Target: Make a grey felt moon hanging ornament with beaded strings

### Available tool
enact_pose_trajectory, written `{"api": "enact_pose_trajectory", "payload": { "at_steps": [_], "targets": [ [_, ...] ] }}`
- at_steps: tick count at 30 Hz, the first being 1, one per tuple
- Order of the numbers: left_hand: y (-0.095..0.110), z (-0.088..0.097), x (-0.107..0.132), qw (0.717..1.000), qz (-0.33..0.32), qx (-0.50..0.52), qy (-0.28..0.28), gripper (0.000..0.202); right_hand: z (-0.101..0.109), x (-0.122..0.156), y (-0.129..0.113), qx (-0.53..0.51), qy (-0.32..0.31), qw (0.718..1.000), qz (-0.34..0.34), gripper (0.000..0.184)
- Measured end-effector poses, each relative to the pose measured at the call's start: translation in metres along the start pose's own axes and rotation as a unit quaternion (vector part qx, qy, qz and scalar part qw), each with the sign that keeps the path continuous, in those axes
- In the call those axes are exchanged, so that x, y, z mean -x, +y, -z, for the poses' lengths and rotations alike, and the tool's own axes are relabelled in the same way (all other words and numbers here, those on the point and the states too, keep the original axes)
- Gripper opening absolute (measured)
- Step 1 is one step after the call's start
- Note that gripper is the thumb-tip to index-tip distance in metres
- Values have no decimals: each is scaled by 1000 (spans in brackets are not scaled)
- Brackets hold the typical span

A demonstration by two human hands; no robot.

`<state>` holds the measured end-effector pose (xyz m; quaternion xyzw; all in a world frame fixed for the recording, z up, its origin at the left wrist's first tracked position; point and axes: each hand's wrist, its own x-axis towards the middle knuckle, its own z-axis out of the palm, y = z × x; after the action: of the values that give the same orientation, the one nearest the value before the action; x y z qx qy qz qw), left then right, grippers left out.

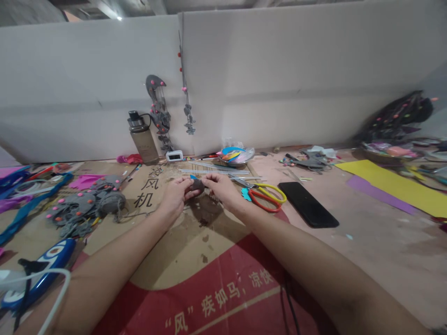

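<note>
My left hand and my right hand meet above the flattened cardboard sheet. Both pinch a small dark grey felt piece between their fingertips, with a tiny blue bit showing at its top left. A darker stain lies on the cardboard just below the hands. Scissors with yellow and red handles lie right of my right hand, and a black phone lies a little farther right.
Grey felt shapes with pink dots lie at left, a blue glue gun at front left. A bottle, small white clock and bowl of coloured scraps stand by the white wall. Yellow and purple sheets lie right.
</note>
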<state>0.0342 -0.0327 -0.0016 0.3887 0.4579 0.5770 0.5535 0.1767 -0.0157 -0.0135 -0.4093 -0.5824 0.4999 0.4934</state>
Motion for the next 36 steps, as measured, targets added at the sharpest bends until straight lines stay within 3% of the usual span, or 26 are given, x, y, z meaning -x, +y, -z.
{"api": "enact_pose_trajectory", "payload": {
  "at_steps": [11, 22, 36],
  "targets": [
    [5, -5, 6, 997, -38, -59, -20, 21, 1, 4, -18, -55, -57, 997, -18, 23],
    [3, -8, 10, 998, -33, -52, -9, 22, 0, 2, -9, 60, 22, 997, 52, 15],
    [-6, -5, 4, 999, -2, -13, -47, 25, -4, 0, 5, -6, 53, 998, -16, 11]
  ]
}}
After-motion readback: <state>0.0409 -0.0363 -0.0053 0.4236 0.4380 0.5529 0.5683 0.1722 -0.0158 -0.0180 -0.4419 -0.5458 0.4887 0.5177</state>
